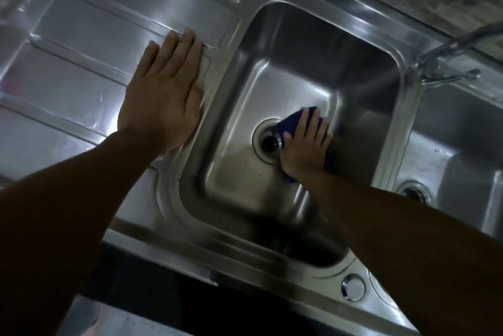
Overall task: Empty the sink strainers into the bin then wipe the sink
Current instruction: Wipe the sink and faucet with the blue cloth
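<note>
- Right hand (306, 145) down in the left basin (285, 68), palm pressing a blue cloth (292, 122) flat on the floor, touching the right edge of the drain (269, 142).
- Cloth bunched; long axis runs near-to-far under the hand, fingers pointing to the far wall.
- Left hand (163, 98) empty, fingers flat and together, resting on the drainboard (81, 44) beside the basin rim.
- Second basin (462, 145) at right, tap (446, 63) between basins.

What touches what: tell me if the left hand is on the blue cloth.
Apart. The head view shows the left hand flat on the drainboard; the cloth sits under the right hand.
</note>
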A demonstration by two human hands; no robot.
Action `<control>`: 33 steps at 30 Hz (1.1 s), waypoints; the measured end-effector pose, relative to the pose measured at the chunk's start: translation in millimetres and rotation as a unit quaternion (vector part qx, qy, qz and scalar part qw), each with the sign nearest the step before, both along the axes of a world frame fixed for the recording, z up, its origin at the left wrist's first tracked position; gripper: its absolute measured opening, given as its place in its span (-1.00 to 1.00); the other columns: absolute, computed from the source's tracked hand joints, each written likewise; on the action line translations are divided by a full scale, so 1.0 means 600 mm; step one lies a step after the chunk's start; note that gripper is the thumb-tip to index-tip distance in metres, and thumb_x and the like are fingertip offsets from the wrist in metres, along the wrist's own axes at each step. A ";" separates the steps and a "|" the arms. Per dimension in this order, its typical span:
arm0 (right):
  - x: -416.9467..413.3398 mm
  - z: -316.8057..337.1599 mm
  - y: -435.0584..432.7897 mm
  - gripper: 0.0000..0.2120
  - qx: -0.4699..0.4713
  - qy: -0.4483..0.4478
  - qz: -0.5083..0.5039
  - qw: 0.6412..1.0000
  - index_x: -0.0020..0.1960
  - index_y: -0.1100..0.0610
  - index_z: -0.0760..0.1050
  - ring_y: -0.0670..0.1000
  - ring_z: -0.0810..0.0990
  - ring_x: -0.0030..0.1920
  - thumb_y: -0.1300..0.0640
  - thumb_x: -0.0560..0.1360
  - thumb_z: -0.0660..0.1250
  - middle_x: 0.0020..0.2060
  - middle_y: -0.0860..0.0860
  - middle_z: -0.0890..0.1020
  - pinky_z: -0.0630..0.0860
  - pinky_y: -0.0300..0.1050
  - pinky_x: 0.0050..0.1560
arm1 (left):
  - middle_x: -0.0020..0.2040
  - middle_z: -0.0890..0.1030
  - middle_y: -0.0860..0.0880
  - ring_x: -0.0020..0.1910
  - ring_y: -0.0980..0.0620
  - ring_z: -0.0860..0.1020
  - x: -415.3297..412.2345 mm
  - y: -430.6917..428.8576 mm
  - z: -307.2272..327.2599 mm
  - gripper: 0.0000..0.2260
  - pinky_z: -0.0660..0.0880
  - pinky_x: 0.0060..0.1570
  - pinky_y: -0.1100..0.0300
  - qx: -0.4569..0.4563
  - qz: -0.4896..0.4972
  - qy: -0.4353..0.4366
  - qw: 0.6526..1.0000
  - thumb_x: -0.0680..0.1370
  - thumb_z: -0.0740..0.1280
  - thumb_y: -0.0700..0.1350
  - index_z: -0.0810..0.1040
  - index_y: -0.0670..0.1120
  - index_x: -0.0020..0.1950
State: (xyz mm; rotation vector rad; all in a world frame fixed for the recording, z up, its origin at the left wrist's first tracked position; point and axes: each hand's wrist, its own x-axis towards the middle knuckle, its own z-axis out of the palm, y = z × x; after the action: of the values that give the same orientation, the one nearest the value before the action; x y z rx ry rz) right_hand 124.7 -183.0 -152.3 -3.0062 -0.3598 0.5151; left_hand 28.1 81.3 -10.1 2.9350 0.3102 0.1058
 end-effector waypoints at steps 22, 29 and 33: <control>0.145 0.030 0.007 -0.52 -0.159 -0.075 0.092 0.980 0.47 0.38 0.18 0.26 0.37 0.35 0.13 0.64 0.05 0.34 0.28 0.37 0.33 0.14 0.34 | 0.65 0.08 -0.14 0.65 -0.05 -0.02 0.000 0.002 -0.001 -0.47 -0.03 0.61 -0.09 -0.012 -0.015 -0.015 1.000 0.69 -0.06 0.04 0.08 -0.16 0.63; -0.012 0.002 0.000 -0.24 -0.012 -0.019 -0.077 0.997 0.61 0.31 -0.10 0.25 -0.07 0.60 0.03 0.57 0.16 0.59 0.29 -0.02 -0.14 0.16 0.58 | 0.64 0.12 -0.15 0.64 -0.08 0.02 0.000 0.001 -0.003 -0.47 -0.01 0.60 -0.10 -0.010 -0.013 -0.023 1.000 0.69 -0.03 0.01 0.13 -0.18 0.62; -0.026 -0.008 -0.003 -0.33 0.050 -0.050 -0.087 0.994 0.62 0.25 -0.05 0.21 -0.09 0.61 -0.06 0.65 0.07 0.61 0.23 -0.02 -0.15 0.13 0.60 | 0.65 0.09 -0.14 0.64 -0.06 0.00 0.000 0.003 -0.002 -0.47 -0.02 0.60 -0.09 -0.009 -0.009 -0.010 1.000 0.69 -0.05 0.02 0.11 -0.17 0.63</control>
State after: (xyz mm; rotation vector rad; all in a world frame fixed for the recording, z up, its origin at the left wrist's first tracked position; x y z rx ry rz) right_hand 109.3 -185.0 -157.1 -2.9353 -0.1220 0.3230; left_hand 28.4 83.0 -11.6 2.9163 0.2794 0.1288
